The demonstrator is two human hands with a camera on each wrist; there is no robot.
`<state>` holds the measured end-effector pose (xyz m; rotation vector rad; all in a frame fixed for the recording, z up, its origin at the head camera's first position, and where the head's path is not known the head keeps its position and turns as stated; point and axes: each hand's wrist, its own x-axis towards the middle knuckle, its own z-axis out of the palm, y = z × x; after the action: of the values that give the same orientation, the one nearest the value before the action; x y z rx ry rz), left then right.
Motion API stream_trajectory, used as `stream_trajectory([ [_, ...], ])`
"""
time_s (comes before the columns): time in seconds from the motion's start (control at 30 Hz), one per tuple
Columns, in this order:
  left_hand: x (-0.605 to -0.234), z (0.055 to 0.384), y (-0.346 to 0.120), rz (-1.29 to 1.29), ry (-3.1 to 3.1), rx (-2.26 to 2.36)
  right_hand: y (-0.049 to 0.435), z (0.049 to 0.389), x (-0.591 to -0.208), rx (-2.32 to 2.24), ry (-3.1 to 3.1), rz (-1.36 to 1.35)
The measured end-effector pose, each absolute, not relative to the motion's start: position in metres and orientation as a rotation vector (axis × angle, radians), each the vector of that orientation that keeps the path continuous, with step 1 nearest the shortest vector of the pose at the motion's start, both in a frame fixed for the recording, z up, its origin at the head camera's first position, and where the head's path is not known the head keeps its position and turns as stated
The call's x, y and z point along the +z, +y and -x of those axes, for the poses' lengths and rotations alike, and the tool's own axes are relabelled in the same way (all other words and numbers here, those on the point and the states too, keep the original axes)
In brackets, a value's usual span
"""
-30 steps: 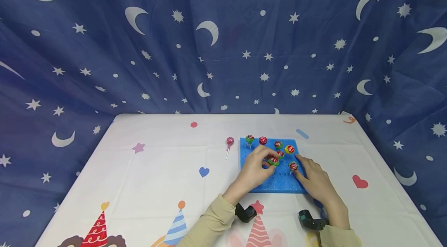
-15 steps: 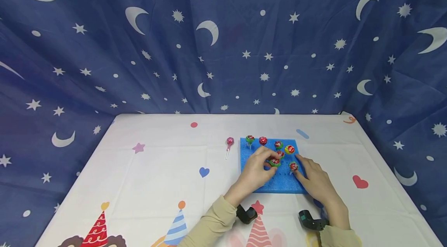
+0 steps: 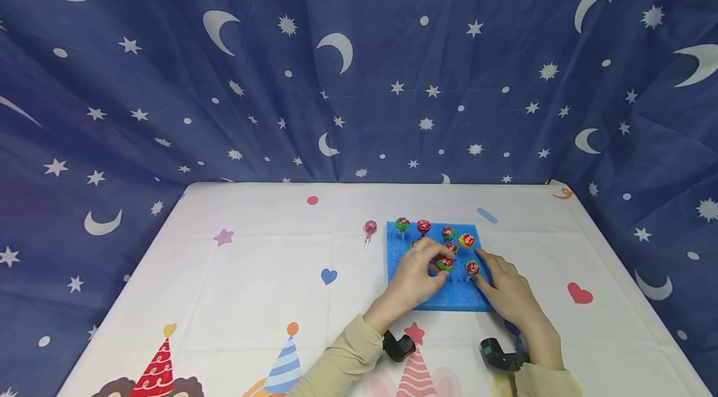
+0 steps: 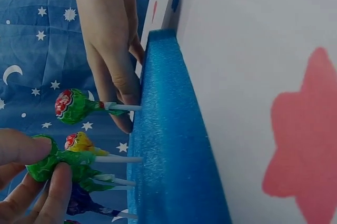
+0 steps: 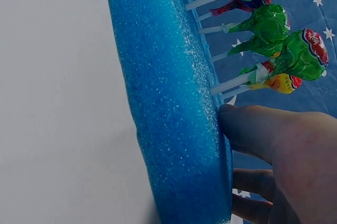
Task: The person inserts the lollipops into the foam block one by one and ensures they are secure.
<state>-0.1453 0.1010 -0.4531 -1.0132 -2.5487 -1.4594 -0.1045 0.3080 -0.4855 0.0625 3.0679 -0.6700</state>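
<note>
My left hand [image 3: 415, 273] pinches the green-wrapped head of a lollipop [image 3: 445, 265] between thumb and fingers, over the blue foam board [image 3: 454, 300]. In the left wrist view that lollipop [image 4: 42, 170] has its white stick meeting the board; how deep it goes I cannot tell. My right hand [image 3: 509, 291] rests on the board's right edge, its thumb on the top face and its other fingers along the side. Just by that thumb a green lollipop [image 5: 305, 55] stands in the board. Several more, among them a yellow one [image 3: 466, 240], stand upright behind.
A pink lollipop [image 3: 370, 227] lies on the white patterned tablecloth [image 3: 269, 260], left of the board. Small holes dot the board's top. A dark blue curtain [image 3: 359, 73] with moons and stars hangs behind the table. Black wrist devices [image 3: 499, 356] sit below both hands.
My left hand has shifted slightly right and toward the front with the green lollipop. Another lollipop head now shows behind its knuckles. My right hand stays in place on the board.
</note>
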Motion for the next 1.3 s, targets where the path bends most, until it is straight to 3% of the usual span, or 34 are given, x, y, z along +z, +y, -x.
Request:
stream_trajectory([
  [1.3,-0.459,0.137,0.094,0.958,-2.558,-1.123,0.307,0.105,-0.486,-0.669,3.066,-0.056],
])
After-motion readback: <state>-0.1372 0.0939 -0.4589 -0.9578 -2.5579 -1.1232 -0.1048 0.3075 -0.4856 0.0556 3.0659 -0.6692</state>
